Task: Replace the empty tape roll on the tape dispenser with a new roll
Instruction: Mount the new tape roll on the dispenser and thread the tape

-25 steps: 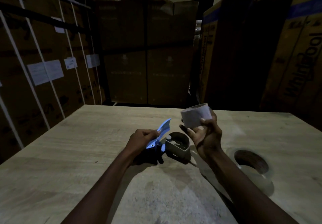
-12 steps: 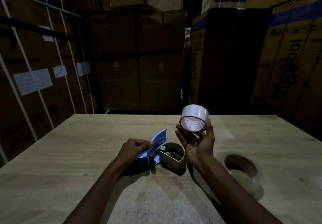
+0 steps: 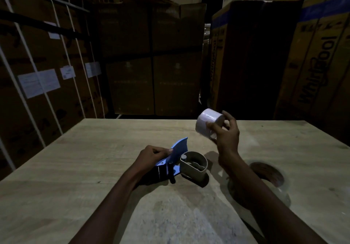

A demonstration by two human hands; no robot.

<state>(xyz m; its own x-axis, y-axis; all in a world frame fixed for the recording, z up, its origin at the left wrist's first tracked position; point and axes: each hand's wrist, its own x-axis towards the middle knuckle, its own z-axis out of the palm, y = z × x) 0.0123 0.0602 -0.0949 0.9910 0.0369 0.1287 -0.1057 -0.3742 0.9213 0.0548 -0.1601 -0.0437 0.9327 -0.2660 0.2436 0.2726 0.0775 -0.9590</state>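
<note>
- Two bare hands over the wooden table (image 3: 75,168), dim light, cartons (image 3: 151,63) stacked behind.
- The right hand (image 3: 226,135) is lifted off the table, fingers (image 3: 232,123) and thumb clamped around a white roll (image 3: 208,125), thumb across its near face, fingers curled over its far end. The roll is tilted, curved side toward us. Whether it is the spent core or fresh tape, hard to say in this light.
- The left hand (image 3: 151,156) is closed on the tape dispenser (image 3: 170,166), fingers together, thumb tip pressed against the blue blade plate, which stands up just beyond the knuckles.
- Just right of those left fingers, the dispenser's grey round holder (image 3: 195,165) sits open at the top with nothing wound around it; the dispenser rests on the table.
- The white roll hangs above and to the right of that holder, clear of it, not touching.
- A clear roll of tape (image 3: 269,175) lies flat on the table, below and to the right of the right fingers, beside that forearm, untouched.
</note>
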